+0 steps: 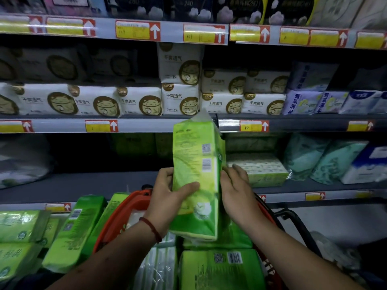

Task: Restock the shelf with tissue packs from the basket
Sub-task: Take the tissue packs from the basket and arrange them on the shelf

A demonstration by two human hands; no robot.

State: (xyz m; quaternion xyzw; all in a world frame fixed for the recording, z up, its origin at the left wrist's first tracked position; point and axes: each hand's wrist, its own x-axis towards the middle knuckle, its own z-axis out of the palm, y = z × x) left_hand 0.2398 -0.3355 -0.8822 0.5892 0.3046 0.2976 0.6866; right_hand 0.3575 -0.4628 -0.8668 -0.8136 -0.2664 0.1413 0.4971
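Here, a green tissue pack (196, 176) is being held upright above the red basket (123, 216), in front of the shelf (83, 185), with its top end being tilted toward the shelf edge. It is being gripped at its lower left side by the left hand (167, 197), whose fingers (165, 174) are being curled round the pack's left edge while the thumb is being pressed across its front. The pack's right edge is being touched by the right hand (236, 191), its fingers being kept nearly straight along that side; its thumb is being hidden by the pack. More green packs (219, 268) are being carried in the basket directly beneath the raised one, and other green packs (71, 233) are being stored just left of the basket.
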